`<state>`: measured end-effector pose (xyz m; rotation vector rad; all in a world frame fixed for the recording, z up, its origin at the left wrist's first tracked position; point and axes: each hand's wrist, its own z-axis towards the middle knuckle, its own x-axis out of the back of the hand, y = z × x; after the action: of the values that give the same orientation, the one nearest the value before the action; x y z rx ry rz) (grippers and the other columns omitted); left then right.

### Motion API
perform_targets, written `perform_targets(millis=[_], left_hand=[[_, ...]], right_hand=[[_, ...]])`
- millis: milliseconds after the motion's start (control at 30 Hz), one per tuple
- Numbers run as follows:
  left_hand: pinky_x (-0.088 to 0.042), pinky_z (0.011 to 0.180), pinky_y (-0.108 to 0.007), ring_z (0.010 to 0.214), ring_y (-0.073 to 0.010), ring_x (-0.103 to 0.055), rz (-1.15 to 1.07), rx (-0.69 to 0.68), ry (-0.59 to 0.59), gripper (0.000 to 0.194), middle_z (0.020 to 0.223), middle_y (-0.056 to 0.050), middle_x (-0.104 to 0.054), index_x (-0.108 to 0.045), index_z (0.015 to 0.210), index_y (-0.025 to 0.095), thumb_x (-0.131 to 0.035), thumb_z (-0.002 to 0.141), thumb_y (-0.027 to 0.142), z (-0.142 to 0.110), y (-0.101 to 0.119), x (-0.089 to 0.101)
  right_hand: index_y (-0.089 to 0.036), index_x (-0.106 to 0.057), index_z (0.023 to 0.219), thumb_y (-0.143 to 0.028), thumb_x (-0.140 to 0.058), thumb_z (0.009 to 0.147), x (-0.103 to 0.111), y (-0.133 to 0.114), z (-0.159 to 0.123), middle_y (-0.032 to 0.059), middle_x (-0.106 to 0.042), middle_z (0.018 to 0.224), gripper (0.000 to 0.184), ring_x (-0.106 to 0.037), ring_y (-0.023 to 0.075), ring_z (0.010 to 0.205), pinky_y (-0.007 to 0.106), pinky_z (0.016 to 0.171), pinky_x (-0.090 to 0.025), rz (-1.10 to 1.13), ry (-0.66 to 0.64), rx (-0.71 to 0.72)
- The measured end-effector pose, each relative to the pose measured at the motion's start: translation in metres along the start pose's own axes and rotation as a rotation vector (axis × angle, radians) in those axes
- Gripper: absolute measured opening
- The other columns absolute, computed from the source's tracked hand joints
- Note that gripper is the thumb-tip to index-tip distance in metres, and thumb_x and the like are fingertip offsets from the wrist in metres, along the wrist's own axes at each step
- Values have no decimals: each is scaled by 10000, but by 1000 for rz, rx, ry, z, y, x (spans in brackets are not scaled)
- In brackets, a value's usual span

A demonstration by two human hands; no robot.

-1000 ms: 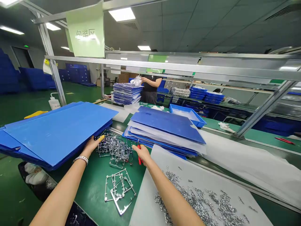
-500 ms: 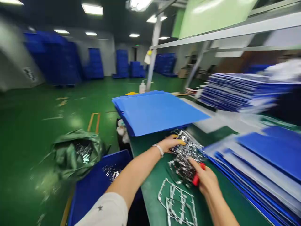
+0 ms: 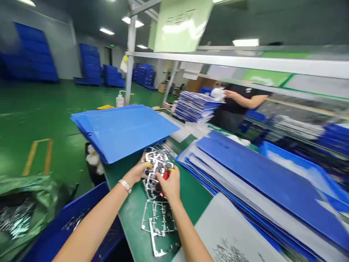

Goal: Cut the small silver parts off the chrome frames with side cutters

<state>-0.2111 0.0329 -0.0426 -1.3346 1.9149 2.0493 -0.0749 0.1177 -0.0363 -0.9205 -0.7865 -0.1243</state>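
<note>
A bundle of shiny chrome sprue frames [image 3: 156, 158] is held up over the green tabletop [image 3: 136, 214]. My left hand [image 3: 137, 172], yellow covers on its fingertips, is closed round the bundle's left edge. At the opposite side, my right hand [image 3: 171, 185] grips a red-handled tool [image 3: 165, 175] close against the frames; its working end is hidden. Empty-looking silver sprue frames [image 3: 152, 229] lie on the tabletop below both hands. Small silver parts [image 3: 227, 251] are scattered on a pale sheet [image 3: 218, 214] to the right.
Blue plastic sheets [image 3: 128, 125] lie beyond my hands, and a stack of blue and white sheets [image 3: 245, 171] fills the right. A blue bin [image 3: 68, 236] and a green sack [image 3: 46, 196] with shiny scraps stand lower left. Across the bench works another person [image 3: 240, 102].
My view has swung to the right, bringing the other person and the small silver parts into sight. The bundle and red-handled tool remain in my hands.
</note>
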Motion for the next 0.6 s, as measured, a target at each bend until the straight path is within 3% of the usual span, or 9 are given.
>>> perform_targets(millis=[133,267,467,600], left_hand=[[-525,539,-246,596,-158,-650,-115,43,59,317,748,-44,-700,-632,923,149,-734,626,105,0,-8,9],[-561,628,-262,678,-166,-689,-234,-36,199,320,830,-32,-729,-630,975,182,-729,678,117,-1,-17,1],[-543,588,-214,642,-135,-682,-313,-109,350,389,783,13,-717,-615,967,213,-724,647,19,4,-24,-3],[-552,604,-226,629,-128,-676,-322,-115,355,382,795,18,-711,-602,999,236,-731,681,68,-8,-23,-7]], right_hand=[[-86,-578,1022,-446,-681,728,2,-15,-3,271,-345,1429,476,-383,374,1307,435,1032,-379,-167,11,19],[-105,-573,1003,-430,-688,733,6,-22,-3,267,-351,1425,438,-395,383,1298,455,1007,-400,-185,-11,7],[-108,-567,1089,-514,-679,740,6,-24,-4,232,-371,1430,548,-421,371,1269,454,1011,-391,-154,-13,19],[-118,-562,1117,-487,-665,753,14,-25,-6,204,-408,1411,528,-447,366,1229,463,997,-393,-176,-19,44]])
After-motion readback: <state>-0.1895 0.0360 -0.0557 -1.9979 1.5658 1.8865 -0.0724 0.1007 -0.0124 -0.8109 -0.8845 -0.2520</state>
